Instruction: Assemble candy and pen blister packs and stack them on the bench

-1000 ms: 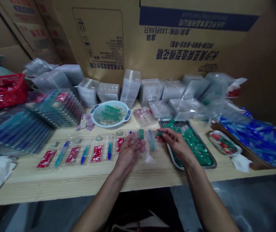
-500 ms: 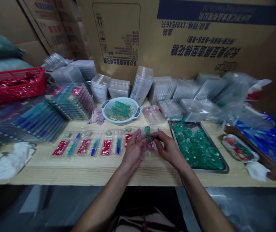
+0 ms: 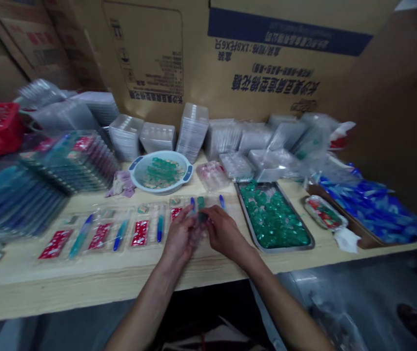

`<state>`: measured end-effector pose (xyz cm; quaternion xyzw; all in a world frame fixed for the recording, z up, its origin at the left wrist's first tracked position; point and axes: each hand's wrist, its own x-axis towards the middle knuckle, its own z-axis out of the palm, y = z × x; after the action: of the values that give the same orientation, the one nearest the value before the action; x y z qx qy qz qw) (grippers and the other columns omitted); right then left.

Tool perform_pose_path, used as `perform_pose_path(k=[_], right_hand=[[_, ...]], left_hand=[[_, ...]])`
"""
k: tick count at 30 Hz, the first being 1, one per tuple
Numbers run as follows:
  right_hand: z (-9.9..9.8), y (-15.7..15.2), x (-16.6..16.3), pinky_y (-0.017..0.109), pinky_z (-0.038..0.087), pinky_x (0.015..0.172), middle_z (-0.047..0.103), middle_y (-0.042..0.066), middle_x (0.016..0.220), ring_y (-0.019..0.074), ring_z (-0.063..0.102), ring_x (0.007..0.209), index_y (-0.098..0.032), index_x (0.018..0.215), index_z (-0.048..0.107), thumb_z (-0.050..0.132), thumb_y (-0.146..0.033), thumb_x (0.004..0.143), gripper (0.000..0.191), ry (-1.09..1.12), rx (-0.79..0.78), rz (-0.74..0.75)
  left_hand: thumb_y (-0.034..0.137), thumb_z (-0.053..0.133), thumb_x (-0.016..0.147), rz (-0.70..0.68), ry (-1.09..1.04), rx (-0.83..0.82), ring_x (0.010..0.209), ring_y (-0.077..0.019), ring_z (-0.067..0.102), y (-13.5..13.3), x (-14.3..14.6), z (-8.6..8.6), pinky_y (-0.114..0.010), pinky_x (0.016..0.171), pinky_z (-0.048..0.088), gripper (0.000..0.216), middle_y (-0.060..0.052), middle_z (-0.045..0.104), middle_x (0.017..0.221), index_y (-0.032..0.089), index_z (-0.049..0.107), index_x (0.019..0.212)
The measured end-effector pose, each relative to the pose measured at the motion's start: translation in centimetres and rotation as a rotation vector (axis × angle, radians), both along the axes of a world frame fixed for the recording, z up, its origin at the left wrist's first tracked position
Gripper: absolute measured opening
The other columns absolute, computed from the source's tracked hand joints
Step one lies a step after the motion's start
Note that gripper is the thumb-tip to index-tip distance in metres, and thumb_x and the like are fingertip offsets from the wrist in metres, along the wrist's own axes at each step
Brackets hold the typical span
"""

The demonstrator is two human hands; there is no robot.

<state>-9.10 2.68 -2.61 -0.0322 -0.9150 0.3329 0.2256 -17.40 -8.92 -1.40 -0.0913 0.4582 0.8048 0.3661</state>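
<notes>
My right hand (image 3: 225, 233) has its thumb and fingers pinched on a small green translucent piece (image 3: 201, 204), held above the row of clear trays. Beside it, my left hand (image 3: 178, 239) is closed and turned partly upward, with something see-through and blurred at its fingers. Along the table to the left lie several clear plastic trays, each with a red-and-white packet (image 3: 140, 233) and a blue pen-shaped item (image 3: 121, 234). My hands hide most of the trays beneath them. To the right, a metal tray (image 3: 312, 242) holds a heap of green shiny pieces (image 3: 276, 217).
Behind the trays stands a pale blue basin (image 3: 138, 181) with green and beige pieces. Stacked clear containers (image 3: 193, 129) line a large cardboard box (image 3: 193, 48). Filled trays (image 3: 14, 195) pile up left; a box of blue items (image 3: 369, 209) stands right, beyond a foil dish (image 3: 326, 213).
The view has swung right, so everything appears shifted left. My hands stay close together over the trays, the right fingers still at the green piece.
</notes>
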Motion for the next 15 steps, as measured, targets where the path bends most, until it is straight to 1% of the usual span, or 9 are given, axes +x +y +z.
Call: perform_pose_path(k=[2,3,4,6,8,10,13,15], right_hand=[[0.0,1.3,0.1,0.038,0.055,0.091,0.069,0.01,0.112,0.0208,0.066,0.1,-0.018,0.133,0.055,0.047,-0.008,0.089,0.045,0.023,-0.078,0.022],[-0.1,2.4,0.2,0.036,0.055,0.09,0.071,0.009,0.112,0.0198,0.068,0.099,-0.018,0.131,0.057,0.046,-0.009,0.089,0.044,0.021,-0.099,-0.003],[-0.1,3.7,0.3,0.035,0.055,0.09,0.072,0.009,0.111,0.0196,0.069,0.098,-0.018,0.127,0.061,0.046,-0.009,0.09,0.042,0.001,-0.094,-0.069],[-0.4,6.8,0.7,0.034,0.053,0.092,0.073,0.011,0.111,0.0211,0.069,0.102,-0.016,0.118,0.067,0.044,-0.008,0.09,0.038,-0.121,0.006,-0.3],[-0.9,9.9,1.1,0.035,0.05,0.095,0.071,0.014,0.115,0.0237,0.067,0.108,-0.014,0.117,0.069,0.044,-0.008,0.09,0.037,-0.33,0.152,-0.541],[-1.6,12.3,1.4,0.038,0.048,0.095,0.069,0.019,0.116,0.0281,0.066,0.11,-0.012,0.118,0.069,0.047,-0.011,0.091,0.035,-0.504,0.239,-0.674],[-2.5,14.1,1.6,0.049,0.046,0.096,0.068,0.026,0.114,0.0359,0.065,0.11,-0.008,0.113,0.07,0.053,-0.016,0.09,0.03,-0.6,0.26,-0.735],[-2.8,14.6,1.6,0.055,0.043,0.097,0.068,0.026,0.11,0.0378,0.066,0.107,-0.007,0.11,0.07,0.054,-0.016,0.089,0.028,-0.636,0.26,-0.752]], left_hand=[[0.0,0.062,0.078,-0.019,-0.007,0.038,0.065,-0.0131,0.071,-0.1,-0.5,-0.1,-0.021,0.062,0.059,0.05,-0.006,0.076,0.088,0.013,0.06,0.126],[0.002,0.064,0.079,-0.038,-0.007,0.06,0.068,-0.0146,0.072,-0.2,-0.8,-0.2,-0.023,0.064,0.06,0.046,-0.007,0.076,0.09,0.012,0.061,0.123],[0.004,0.066,0.08,-0.06,-0.007,0.079,0.072,-0.0164,0.074,-0.2,-0.9,-0.3,-0.026,0.068,0.062,0.042,-0.008,0.076,0.093,0.012,0.062,0.121],[0.006,0.07,0.081,-0.097,0.001,0.091,0.078,-0.0185,0.075,-0.1,-0.9,-0.4,-0.03,0.072,0.064,0.037,-0.008,0.076,0.096,0.013,0.062,0.117],[0.003,0.072,0.08,-0.107,0.011,0.06,0.075,-0.0169,0.075,0.2,-0.7,-0.4,-0.027,0.069,0.064,0.037,-0.006,0.076,0.092,0.014,0.062,0.114],[-0.001,0.072,0.078,-0.104,0.017,0.022,0.07,-0.015,0.074,0.6,-0.4,-0.4,-0.024,0.064,0.063,0.04,-0.005,0.076,0.087,0.015,0.061,0.114],[-0.003,0.072,0.079,-0.093,0.031,0.006,0.07,-0.0159,0.074,1.2,0.1,-0.3,-0.024,0.063,0.062,0.045,-0.007,0.076,0.089,0.013,0.057,0.119],[0.0,0.071,0.082,-0.082,0.029,0.017,0.072,-0.0171,0.075,1.5,0.3,-0.3,-0.025,0.063,0.062,0.045,-0.009,0.076,0.091,0.012,0.054,0.122]])
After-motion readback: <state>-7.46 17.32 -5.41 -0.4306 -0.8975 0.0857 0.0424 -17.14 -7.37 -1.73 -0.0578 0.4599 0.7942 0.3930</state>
